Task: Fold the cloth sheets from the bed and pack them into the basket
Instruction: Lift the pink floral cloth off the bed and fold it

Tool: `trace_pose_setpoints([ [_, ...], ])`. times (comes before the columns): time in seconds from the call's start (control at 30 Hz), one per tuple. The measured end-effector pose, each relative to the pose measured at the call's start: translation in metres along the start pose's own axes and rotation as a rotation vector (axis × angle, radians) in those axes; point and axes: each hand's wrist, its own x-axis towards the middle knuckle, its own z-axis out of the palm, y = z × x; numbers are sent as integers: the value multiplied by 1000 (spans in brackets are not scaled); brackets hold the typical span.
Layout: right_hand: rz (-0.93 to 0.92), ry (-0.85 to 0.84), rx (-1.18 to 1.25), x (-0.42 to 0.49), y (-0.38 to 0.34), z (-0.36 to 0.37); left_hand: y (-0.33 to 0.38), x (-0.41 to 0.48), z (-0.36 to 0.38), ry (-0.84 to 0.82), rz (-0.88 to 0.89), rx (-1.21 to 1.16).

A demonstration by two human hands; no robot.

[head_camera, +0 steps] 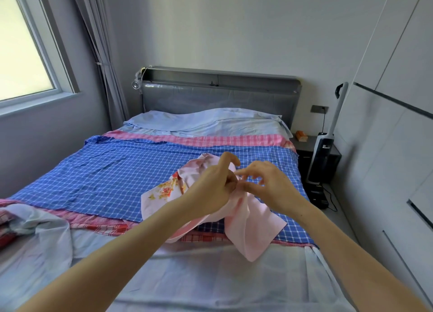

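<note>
A pale pink cloth sheet (251, 227) with a flower print hangs bunched in the air over the bed. My left hand (214, 190) grips a gathered fold of it. My right hand (264, 183) is close beside the left, its fingertips pinching the cloth's edge. A blue checked sheet (117, 171) lies spread flat across the middle of the bed. Under it a pink and red checked sheet (210, 140) shows along the far and near edges. No basket is in view.
A light blue sheet (199, 276) covers the mattress, with pillows (206, 122) under it by the grey headboard (218, 96). More crumpled cloth (25, 220) lies at the left edge. An upright vacuum (323, 152) and a nightstand (307, 145) stand to the right, by white wardrobes (386, 171).
</note>
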Motion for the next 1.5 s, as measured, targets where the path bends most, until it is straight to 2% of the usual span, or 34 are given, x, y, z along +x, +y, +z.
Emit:
trace_pose_setpoints([
  [0.07,-32,-48,85,0,1,-1,0,0,-1,-12,-9,6],
  [0.17,-89,23,63,1,0,2,-6,3,-2,58,-54,-60],
  [0.33,-142,181,75,20,-16,-11,-21,12,-5,335,-89,-169],
  [0.47,-211,286,78,39,-38,-45,-37,17,-3,480,-130,-148],
  [0.67,-258,452,121,71,-61,-102,-46,39,-26,753,-71,-81],
  [0.8,-279,578,100,87,-73,-127,-33,55,-34,731,-58,52],
  [0.9,-284,636,76,94,-78,-135,-10,67,-23,849,194,159],
  [0.97,-283,661,56,96,-78,-135,2,72,-12,871,227,134],
  [1.2,-243,662,55,92,-63,-132,2,86,2,892,46,183],
  [1.33,-224,661,88,88,-50,-135,-13,75,13,836,56,155],
  [1.5,-183,571,274,79,-32,-139,-28,68,21,796,41,25],
])
